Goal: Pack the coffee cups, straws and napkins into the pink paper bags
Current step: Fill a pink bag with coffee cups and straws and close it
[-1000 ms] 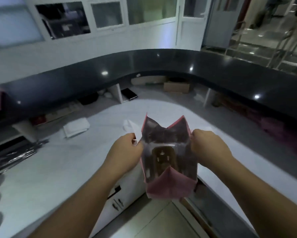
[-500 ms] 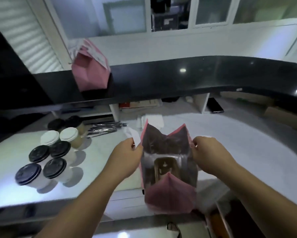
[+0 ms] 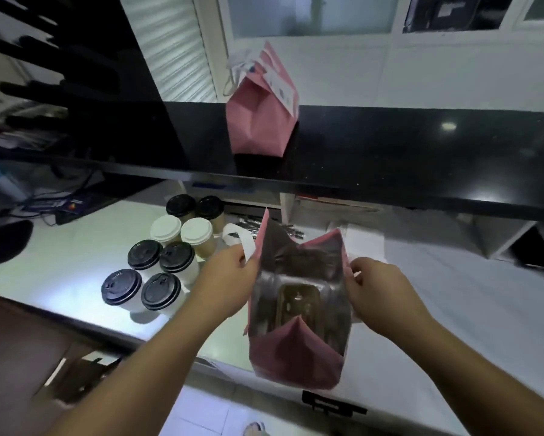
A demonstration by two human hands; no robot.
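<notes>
Two hands hold an open pink paper bag (image 3: 295,354) over the near edge of the white counter (image 3: 60,278); left hand (image 3: 229,278) pinches the bag's left rim w/ its white handle (image 3: 244,243), fingers curled round it; right hand (image 3: 377,284) grips the right rim, fingers curled; the bag's dark inside shows a brownish item at the bottom, too dim to tell what; eight lidded coffee cups (image 3: 166,256) stand in a cluster on the counter just left of the left hand, six w/ black lids, two w/ white; wrapped straws (image 3: 251,223) lie behind the bag, partly hidden; 2nd pink bag (image 3: 261,118), top folded, stands upright on the black raised ledge (image 3: 421,158) behind
</notes>
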